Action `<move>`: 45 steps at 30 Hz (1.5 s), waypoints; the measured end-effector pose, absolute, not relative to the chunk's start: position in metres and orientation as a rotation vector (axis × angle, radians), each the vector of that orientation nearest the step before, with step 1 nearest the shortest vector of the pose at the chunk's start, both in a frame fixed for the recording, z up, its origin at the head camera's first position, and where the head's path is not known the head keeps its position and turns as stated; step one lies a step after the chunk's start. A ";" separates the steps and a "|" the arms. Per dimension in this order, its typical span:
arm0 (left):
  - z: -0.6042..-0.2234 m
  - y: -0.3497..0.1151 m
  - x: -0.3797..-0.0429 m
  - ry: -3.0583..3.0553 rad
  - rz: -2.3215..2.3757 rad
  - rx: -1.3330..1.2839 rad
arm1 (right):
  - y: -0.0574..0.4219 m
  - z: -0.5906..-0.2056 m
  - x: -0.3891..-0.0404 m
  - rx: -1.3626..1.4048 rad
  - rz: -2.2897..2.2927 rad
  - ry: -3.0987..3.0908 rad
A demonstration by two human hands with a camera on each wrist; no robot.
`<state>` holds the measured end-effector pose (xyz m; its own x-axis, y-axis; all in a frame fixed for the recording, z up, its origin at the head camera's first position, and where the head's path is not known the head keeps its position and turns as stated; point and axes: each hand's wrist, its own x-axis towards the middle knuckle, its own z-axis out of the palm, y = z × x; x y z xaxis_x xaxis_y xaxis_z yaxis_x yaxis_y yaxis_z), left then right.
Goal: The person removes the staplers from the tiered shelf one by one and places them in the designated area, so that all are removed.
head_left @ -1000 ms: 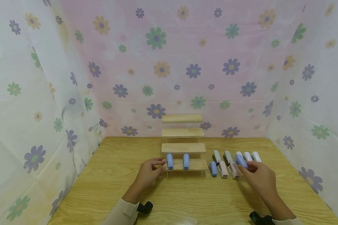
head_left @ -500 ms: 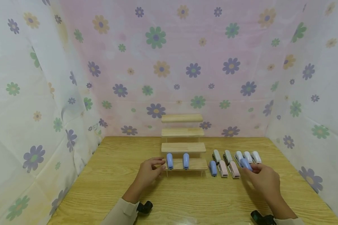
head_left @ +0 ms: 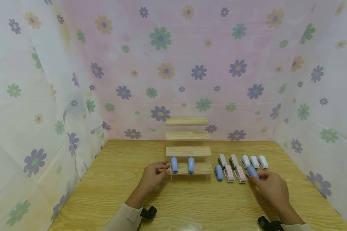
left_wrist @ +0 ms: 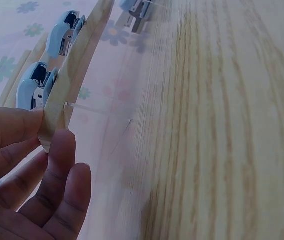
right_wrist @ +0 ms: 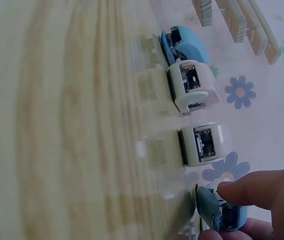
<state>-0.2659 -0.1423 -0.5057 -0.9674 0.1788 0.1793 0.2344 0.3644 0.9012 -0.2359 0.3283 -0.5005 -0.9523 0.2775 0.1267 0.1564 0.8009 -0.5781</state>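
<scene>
My right hand (head_left: 273,189) pinches a small blue stapler (head_left: 253,172) between thumb and fingers, low over the table, right of two pink staplers (head_left: 240,174). In the right wrist view this stapler (right_wrist: 208,207) looks tilted; whether it touches the table I cannot tell. At the left end of the lowest step of a wooden tiered stand (head_left: 182,169), my left hand (head_left: 152,175) grips the board's edge. The left wrist view has its fingers around the board end (left_wrist: 54,112). Two blue staplers (head_left: 174,165) stand apart on that step.
Right of the stand, another blue stapler (head_left: 218,173) lies beside the pink ones. Behind them are two grey staplers (head_left: 234,161) and three white staplers (head_left: 254,162). The stand's upper steps (head_left: 188,136) rise toward the flowered cloth (head_left: 179,57) at the back.
My right hand has carried the blue stapler a little right and down, from in front of a white stapler to beside the pink ones. My left hand stays at the step.
</scene>
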 end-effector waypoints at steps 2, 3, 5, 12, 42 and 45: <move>-0.506 -0.142 -0.266 -2.553 -1.703 -0.388 | 0.330 -0.502 -0.237 -0.339 0.863 -2.783; -0.506 -0.142 -0.266 -2.553 -1.705 -0.387 | 0.330 -0.503 -0.237 -0.342 0.861 -2.784; -0.507 -0.142 -0.267 -2.552 -1.703 -0.387 | 0.332 -0.503 -0.238 -0.350 0.861 -2.787; -0.506 -0.143 -0.267 -2.551 -1.697 -0.392 | 0.332 -0.502 -0.239 -0.368 0.883 -2.800; -0.504 -0.142 -0.264 -2.547 -1.702 -0.390 | 0.338 -0.510 -0.244 -0.321 0.869 -2.828; -0.504 -0.142 -0.265 -2.546 -1.706 -0.391 | 0.338 -0.509 -0.244 -0.324 0.876 -2.831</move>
